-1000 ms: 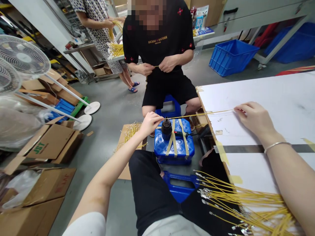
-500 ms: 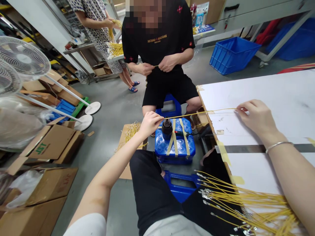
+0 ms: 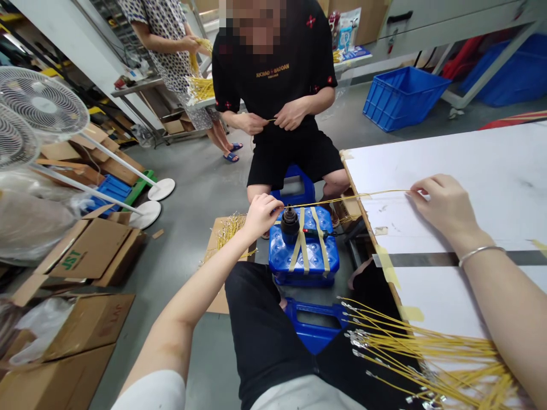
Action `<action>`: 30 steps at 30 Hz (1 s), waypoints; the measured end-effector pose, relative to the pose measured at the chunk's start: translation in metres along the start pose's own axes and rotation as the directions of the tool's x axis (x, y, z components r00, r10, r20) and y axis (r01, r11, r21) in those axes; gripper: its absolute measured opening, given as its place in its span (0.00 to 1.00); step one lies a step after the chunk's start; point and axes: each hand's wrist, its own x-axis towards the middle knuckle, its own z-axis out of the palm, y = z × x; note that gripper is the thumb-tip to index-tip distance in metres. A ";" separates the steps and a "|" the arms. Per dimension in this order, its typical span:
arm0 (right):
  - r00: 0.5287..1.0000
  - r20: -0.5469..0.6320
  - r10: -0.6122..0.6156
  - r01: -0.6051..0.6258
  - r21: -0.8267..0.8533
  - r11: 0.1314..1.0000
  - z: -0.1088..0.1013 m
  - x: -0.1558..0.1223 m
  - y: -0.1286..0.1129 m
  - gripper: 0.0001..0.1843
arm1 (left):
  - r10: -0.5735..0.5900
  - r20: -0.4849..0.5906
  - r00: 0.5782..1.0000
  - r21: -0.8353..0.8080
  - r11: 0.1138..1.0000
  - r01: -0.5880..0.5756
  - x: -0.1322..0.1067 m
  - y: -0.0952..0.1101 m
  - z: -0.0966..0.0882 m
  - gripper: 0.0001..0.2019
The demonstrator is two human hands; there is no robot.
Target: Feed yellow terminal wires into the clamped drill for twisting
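A thin yellow wire [image 3: 337,199] is stretched between my two hands. My left hand [image 3: 264,215] pinches its left end, just beside the upturned nozzle of a black heat gun [image 3: 290,223]. Over the white tabletop, my right hand [image 3: 444,202] is closed on the other end of the wire. The heat gun stands on a blue plastic stool [image 3: 280,253], held with strips of tape, and the wire passes close above its nozzle. Near my right forearm, a bundle of yellow wires [image 3: 461,347] with metal terminals lies over the table edge.
A person in black [image 3: 273,85] sits opposite, holding a small wire in both hands; another person [image 3: 164,51] stands behind. More yellow wires [image 3: 231,230] lie on cardboard at floor level. Fans [image 3: 43,105] and cartons [image 3: 85,245] stand left, a blue crate [image 3: 405,97] at back right.
Almost nothing differs. My hands keep the wire stretched above the heat gun, with my right hand shifted very slightly. The seated person's hands have moved a little.
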 end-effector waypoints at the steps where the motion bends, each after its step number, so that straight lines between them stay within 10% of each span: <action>1: 1.000 -0.002 -0.003 0.003 -0.007 1.000 0.000 0.000 0.000 0.08 | -0.002 -0.002 1.000 0.004 1.000 0.002 0.000 0.000 0.000 0.09; 30: 0.995 -0.095 0.016 -0.029 -0.143 0.989 0.000 -0.001 -0.007 0.13 | 0.149 -0.035 0.988 0.086 0.986 -0.145 0.001 -0.006 0.000 0.13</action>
